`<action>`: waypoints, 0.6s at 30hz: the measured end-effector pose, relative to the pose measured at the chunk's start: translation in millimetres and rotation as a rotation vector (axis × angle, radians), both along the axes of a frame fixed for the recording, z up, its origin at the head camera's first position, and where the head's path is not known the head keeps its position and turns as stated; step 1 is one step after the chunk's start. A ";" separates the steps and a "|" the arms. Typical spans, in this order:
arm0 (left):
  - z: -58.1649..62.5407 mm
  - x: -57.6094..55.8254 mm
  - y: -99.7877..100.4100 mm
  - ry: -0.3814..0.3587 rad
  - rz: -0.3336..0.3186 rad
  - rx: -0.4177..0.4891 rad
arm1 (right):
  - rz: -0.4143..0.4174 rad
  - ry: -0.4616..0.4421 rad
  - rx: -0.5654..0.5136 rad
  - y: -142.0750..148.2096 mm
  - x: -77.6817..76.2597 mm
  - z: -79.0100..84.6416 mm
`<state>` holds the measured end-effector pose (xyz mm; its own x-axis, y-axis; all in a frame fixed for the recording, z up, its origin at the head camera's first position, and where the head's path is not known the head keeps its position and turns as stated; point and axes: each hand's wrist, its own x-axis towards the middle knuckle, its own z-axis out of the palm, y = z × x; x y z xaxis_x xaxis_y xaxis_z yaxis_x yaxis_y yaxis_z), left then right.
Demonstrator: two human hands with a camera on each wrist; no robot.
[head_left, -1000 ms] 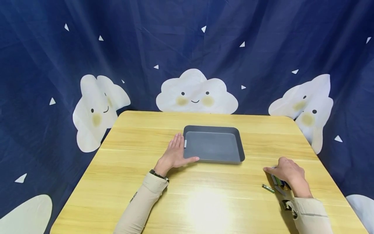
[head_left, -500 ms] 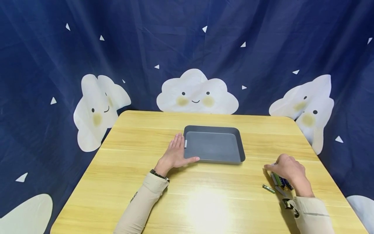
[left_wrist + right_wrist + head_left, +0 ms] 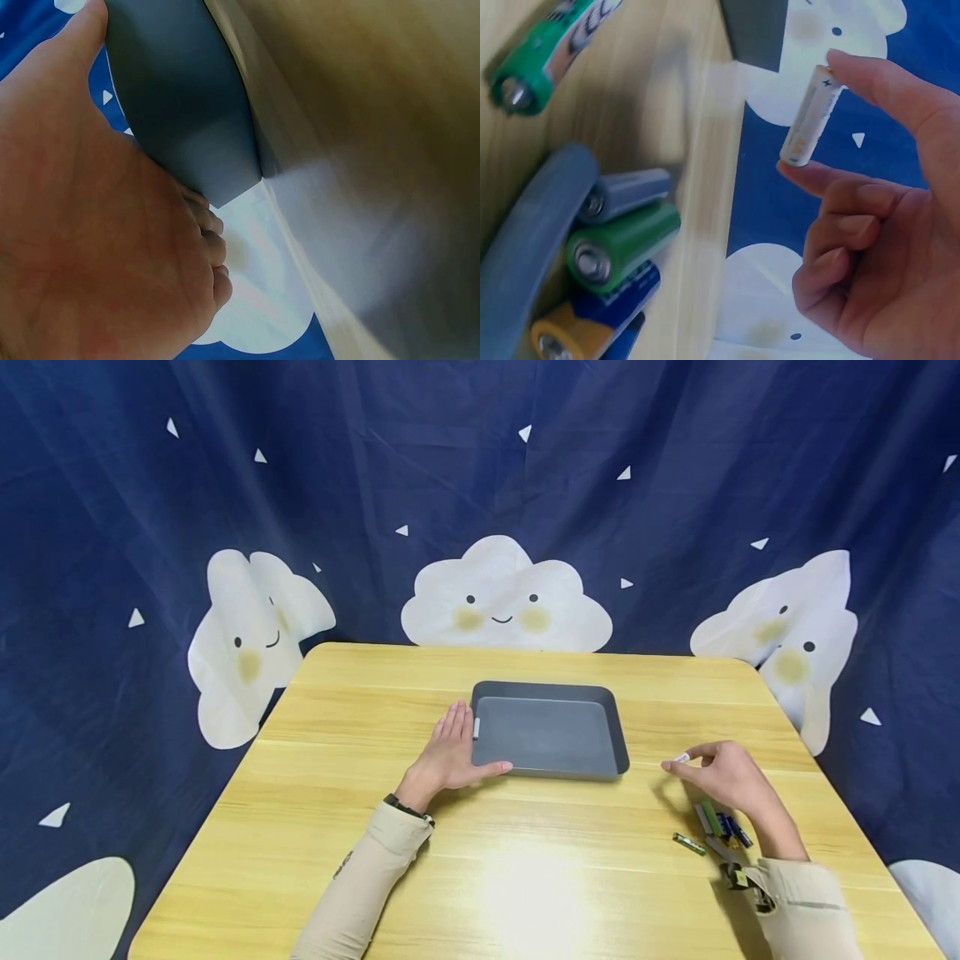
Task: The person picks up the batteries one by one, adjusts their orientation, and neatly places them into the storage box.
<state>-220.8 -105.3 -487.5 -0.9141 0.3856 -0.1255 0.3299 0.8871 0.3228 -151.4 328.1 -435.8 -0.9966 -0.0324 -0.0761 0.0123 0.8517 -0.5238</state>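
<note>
We count one white battery (image 3: 810, 116) in the grip, pinched end to end between thumb and index fingertip of the right hand (image 3: 726, 772), other three fingers curled. It's held above the table, just past the tray's 3 o'clock.

At 6 o'clock from that hand we count four clustered batteries: one grey battery (image 3: 634, 193), one green battery (image 3: 634, 244), one blue-and-orange battery (image 3: 604, 311), one partly hidden blue battery (image 3: 628, 341). One green-and-white battery (image 3: 688, 843) lies apart at the cluster's 8 o'clock.

One container: dark grey tray (image 3: 551, 739). Inside, at 9 o'clock, one small white piece (image 3: 476, 728); too small for us to identify.

Left hand (image 3: 450, 760) grasps nothing: fingers straight along the tray's 9 o'clock side, thumb touching the near rim around 7.

One wooden table (image 3: 337, 727); blue curtain (image 3: 450, 460) at 12 o'clock, three smiling clouds (image 3: 506, 585) on it.
</note>
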 end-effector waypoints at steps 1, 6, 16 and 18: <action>-1.6 -0.7 -0.4 -0.004 -0.001 0.001 | 0.002 0.011 -0.010 -1.4 -0.9 0.6; -4.6 -2.5 -1.3 -0.026 0.001 -0.014 | 0.020 0.062 -0.076 -8.5 -4.7 4.8; -2.7 -1.9 -1.3 -0.015 0.001 0.000 | 0.033 0.080 -0.184 -24.7 -13.3 16.5; -3.4 -2.8 -0.8 -0.023 0.003 -0.014 | 0.040 0.075 -0.204 -28.5 -15.0 18.5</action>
<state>-223.5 -106.1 -491.0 -0.9120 0.3809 -0.1521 0.3199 0.8927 0.3175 -166.4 299.6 -417.3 -0.9968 -0.0791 0.0108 -0.0651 0.7273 -0.6832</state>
